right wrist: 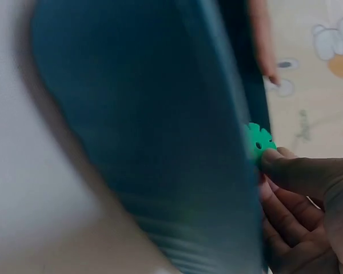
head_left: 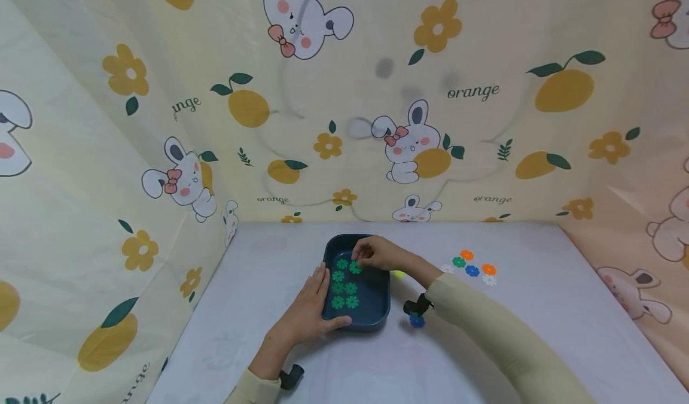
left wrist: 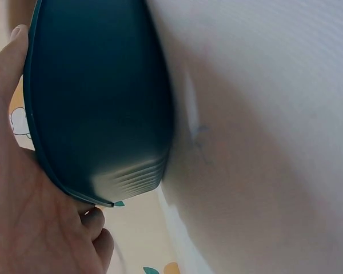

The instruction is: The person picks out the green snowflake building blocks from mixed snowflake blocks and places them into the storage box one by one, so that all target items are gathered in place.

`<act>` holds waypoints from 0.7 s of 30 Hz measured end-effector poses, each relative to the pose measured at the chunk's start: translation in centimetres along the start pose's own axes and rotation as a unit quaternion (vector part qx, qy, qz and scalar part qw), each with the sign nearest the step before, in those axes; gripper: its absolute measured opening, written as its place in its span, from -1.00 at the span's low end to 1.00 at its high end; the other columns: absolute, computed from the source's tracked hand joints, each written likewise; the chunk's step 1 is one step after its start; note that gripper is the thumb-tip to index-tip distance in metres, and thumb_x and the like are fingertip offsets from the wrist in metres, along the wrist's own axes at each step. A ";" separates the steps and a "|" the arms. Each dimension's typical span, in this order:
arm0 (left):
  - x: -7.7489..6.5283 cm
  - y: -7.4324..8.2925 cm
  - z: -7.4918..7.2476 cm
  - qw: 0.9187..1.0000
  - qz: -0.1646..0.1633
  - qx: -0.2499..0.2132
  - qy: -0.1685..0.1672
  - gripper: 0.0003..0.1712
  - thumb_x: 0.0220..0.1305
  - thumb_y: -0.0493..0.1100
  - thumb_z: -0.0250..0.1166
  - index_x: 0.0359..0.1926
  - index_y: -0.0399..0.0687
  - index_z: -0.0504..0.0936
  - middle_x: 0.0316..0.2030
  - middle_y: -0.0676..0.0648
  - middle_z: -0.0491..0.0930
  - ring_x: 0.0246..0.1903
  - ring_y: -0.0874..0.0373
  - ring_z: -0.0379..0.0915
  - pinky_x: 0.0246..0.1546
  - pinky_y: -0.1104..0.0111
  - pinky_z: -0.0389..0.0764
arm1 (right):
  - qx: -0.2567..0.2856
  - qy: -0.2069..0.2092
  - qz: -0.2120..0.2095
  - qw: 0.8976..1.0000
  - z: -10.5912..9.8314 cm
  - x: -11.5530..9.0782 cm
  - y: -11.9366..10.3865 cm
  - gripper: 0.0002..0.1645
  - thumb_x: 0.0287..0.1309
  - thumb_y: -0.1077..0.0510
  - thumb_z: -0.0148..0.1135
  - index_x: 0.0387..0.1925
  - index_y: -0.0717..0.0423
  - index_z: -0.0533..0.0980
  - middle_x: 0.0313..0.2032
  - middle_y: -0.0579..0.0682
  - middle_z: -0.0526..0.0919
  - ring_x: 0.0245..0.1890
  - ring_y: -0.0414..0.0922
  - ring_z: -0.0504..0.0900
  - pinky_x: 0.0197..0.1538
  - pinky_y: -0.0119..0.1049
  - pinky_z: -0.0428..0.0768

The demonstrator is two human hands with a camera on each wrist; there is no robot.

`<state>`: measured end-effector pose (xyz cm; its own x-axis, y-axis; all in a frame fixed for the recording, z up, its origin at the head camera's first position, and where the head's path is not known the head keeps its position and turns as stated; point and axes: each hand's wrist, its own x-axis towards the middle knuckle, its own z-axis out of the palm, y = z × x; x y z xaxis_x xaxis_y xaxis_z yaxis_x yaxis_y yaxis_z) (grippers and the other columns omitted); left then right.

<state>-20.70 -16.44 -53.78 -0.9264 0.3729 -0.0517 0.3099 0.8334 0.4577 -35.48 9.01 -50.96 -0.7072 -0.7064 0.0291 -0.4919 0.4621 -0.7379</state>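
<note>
A dark blue tray [head_left: 371,308] holds several green flower-shaped discs [head_left: 337,288] along its left half. My left hand [head_left: 307,308] lies against its near left corner, fingers stretched along the left side and thumb over the near rim. In the left wrist view, that hand [left wrist: 40,211] rests beside the tray wall [left wrist: 103,103]. Over the tray's far part, my right hand [head_left: 377,253] reaches in from the right. Between thumb and fingers it pinches a green flower-shaped disc [right wrist: 257,140], seen close to the tray rim in the right wrist view.
To the right on the white table [head_left: 463,344] lie loose orange discs [head_left: 488,269], a blue disc [head_left: 472,270], a green disc [head_left: 459,262] and white discs [head_left: 489,281]. A yellow disc [head_left: 399,275] and another blue disc [head_left: 417,321] sit near the tray's right side.
</note>
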 end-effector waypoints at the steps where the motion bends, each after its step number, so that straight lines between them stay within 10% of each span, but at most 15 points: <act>1: 0.0 0.0 0.0 1.000 0.000 -0.002 0.000 0.44 0.29 0.56 0.32 0.75 -0.16 -0.22 0.75 -0.09 -0.39 0.72 -0.03 -0.41 0.68 -0.04 -0.07 | -0.005 -0.005 -0.002 1.000 0.2 0.2 0.0 -0.89 0.37 0.34 0.41 -0.13 0.14 0.71 -0.27 -0.11 0.75 -0.26 -0.25 0.69 -0.08 -0.33 0.73; 21: 0.0 0.1 -0.1 1.000 0.001 -0.004 0.000 0.42 0.31 0.54 0.33 0.74 -0.18 -0.20 0.75 -0.10 -0.37 0.72 -0.02 -0.41 0.69 -0.04 -0.09 | -0.079 -0.048 0.039 0.995 2.2 2.7 0.5 -0.88 0.35 0.34 0.41 -0.12 0.13 0.72 -0.26 -0.12 0.72 -0.24 -0.24 0.67 -0.09 -0.29 0.73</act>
<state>-20.66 -16.41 -53.59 -0.9256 0.3750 -0.0515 0.3101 0.8295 0.4645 -36.50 6.18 -52.75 -0.6981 -0.7096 -0.0952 -0.5167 0.5913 -0.6192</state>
